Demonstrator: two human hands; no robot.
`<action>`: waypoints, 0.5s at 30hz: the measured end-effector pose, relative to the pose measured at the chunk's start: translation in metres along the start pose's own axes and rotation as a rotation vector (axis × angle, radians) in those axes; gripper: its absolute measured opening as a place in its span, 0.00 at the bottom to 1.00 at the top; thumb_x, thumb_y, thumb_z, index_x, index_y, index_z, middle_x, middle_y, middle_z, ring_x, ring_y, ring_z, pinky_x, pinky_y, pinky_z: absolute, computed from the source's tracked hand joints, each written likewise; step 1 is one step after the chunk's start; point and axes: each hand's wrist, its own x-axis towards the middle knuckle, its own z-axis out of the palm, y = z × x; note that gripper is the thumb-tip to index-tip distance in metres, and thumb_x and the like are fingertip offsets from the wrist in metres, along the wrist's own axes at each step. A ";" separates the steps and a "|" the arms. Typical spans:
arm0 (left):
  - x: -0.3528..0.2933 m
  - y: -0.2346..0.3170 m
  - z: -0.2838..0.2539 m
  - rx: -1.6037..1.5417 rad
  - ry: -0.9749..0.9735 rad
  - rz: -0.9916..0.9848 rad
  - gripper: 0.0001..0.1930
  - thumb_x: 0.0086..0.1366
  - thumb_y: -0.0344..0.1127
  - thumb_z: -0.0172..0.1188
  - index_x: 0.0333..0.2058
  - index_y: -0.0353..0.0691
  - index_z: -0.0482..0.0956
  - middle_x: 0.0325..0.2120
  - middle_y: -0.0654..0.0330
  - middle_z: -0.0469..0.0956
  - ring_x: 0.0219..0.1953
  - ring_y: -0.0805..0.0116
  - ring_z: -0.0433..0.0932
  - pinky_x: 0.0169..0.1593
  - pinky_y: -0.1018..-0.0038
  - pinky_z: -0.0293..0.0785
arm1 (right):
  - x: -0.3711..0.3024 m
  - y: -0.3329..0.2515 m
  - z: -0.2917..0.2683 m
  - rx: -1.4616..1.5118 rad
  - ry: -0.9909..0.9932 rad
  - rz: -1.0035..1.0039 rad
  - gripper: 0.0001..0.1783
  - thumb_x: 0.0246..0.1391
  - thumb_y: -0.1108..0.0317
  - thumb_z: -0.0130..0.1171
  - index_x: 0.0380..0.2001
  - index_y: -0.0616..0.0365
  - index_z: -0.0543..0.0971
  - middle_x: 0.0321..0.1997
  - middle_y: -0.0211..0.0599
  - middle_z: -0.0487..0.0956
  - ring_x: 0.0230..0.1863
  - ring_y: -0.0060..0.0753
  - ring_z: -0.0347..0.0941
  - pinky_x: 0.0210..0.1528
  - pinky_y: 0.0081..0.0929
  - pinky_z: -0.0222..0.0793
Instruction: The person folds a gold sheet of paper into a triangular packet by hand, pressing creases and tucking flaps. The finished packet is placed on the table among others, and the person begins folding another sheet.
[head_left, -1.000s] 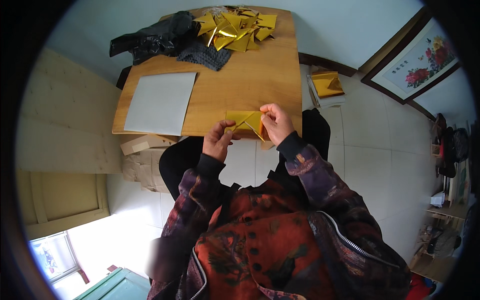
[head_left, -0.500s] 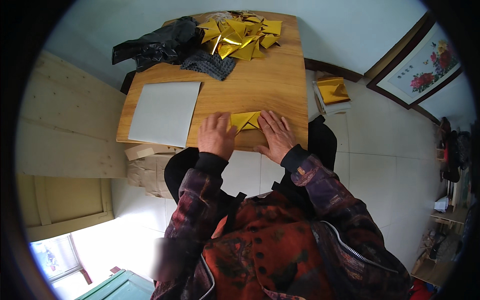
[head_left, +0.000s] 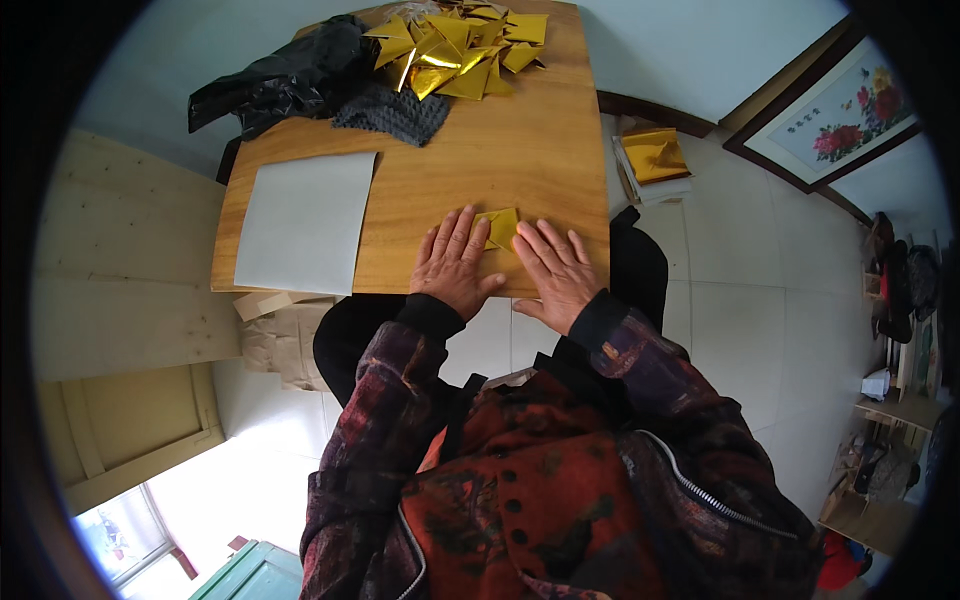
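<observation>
A small folded piece of gold foil paper (head_left: 499, 226) lies flat near the front edge of the wooden table (head_left: 430, 180). My left hand (head_left: 458, 258) rests on its left side, fingers stretched forward and flat. On its right side my right hand (head_left: 558, 262) lies with fingers spread, its fingertips at the paper's edge. Parts of the folded paper are hidden under the fingers. Left of my hands sits a flat grey-white sheet (head_left: 305, 225).
Folded gold paper pieces (head_left: 460, 55) are heaped at the table's far end, beside a black plastic bag (head_left: 285, 85) and a dark grey knitted cloth (head_left: 395, 115). A stack with gold sheets (head_left: 655, 157) stands right of the table. A framed flower picture (head_left: 830, 110) leans by the wall.
My left hand has moved right and now lies flat over the left part of the folded paper, which shows less than before. The whole view has shifted slightly.
</observation>
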 end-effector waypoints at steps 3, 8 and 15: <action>0.000 -0.001 0.002 0.043 0.008 0.033 0.39 0.62 0.62 0.52 0.67 0.52 0.56 0.70 0.58 0.48 0.71 0.58 0.46 0.70 0.56 0.42 | -0.027 0.000 -0.009 0.017 -0.033 0.051 0.48 0.46 0.52 0.67 0.67 0.57 0.58 0.73 0.37 0.53 0.74 0.43 0.44 0.71 0.51 0.41; -0.001 -0.002 0.005 0.034 0.018 0.028 0.38 0.62 0.63 0.51 0.67 0.54 0.57 0.70 0.58 0.47 0.71 0.58 0.46 0.70 0.55 0.41 | -0.043 0.005 -0.014 0.210 0.130 0.144 0.40 0.50 0.60 0.64 0.64 0.60 0.62 0.71 0.39 0.58 0.72 0.45 0.51 0.70 0.50 0.46; 0.000 -0.001 0.004 0.028 0.023 0.024 0.38 0.61 0.62 0.52 0.67 0.54 0.58 0.70 0.59 0.48 0.71 0.58 0.47 0.70 0.55 0.42 | -0.013 -0.007 -0.009 0.112 0.062 0.129 0.35 0.53 0.61 0.60 0.62 0.62 0.64 0.71 0.41 0.58 0.72 0.48 0.49 0.70 0.50 0.46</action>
